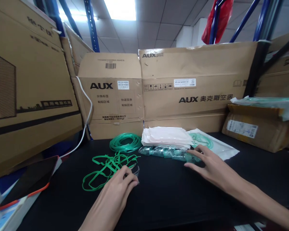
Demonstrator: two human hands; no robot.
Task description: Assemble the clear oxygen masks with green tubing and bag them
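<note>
My left hand (121, 189) is over the front right side of a tangle of flat green elastic straps (103, 173). Its fingers are curled together. Thin silvery strips (136, 170) show just beyond the fingertips; whether they are gripped I cannot tell. On the right, my right hand (208, 165) has its thumb and fingers apart at the end of a row of clear greenish plastic pieces (167, 152), which look like masks. Behind that row lies a stack of white packets (166, 136). A coil of green tubing (125, 142) sits to their left.
A flat white pouch with green tubing (223, 148) lies behind my right hand. An open cardboard box (257, 128) stands at the back right. Large cardboard panels (183, 89) wall the back of the black table (159, 199). A phone with a white cable (33, 183) is at left.
</note>
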